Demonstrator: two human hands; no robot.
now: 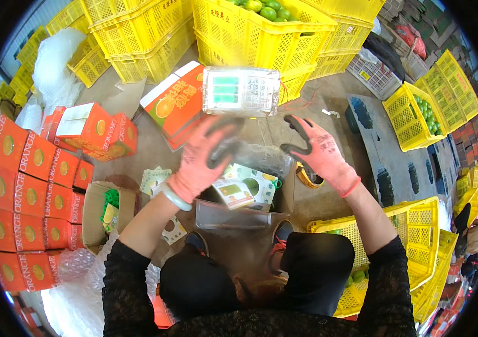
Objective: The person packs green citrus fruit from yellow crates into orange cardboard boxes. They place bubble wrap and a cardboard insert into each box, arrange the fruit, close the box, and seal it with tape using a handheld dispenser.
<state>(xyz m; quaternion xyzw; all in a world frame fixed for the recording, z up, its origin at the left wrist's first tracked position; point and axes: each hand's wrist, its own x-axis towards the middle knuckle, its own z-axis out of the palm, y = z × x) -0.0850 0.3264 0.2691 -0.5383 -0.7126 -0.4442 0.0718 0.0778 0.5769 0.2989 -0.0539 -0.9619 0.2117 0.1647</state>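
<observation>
My left hand (205, 156), in a pink work glove with dark fingertips, is blurred, its fingers spread, over the left part of an open box. My right hand (317, 151), gloved alike, has its fingers apart and holds nothing. Beyond and between them stands a digital scale's display unit (241, 92) under clear plastic. Below the hands, the open box (286, 198) contains printed cards (260, 183), and clear plastic film (264, 158) lies at its far side. An orange printed carton (176, 103) leans behind my left hand. A roll of yellow tape (307, 177) lies right of the box.
Stacked orange cartons (24, 202) stand at left, beside a small open cardboard box (89, 219) with green filler. Yellow crates (264, 38) with green fruit rise ahead. More yellow crates (422, 244) stand near my right arm. Bubble wrap (79, 269) lies at lower left.
</observation>
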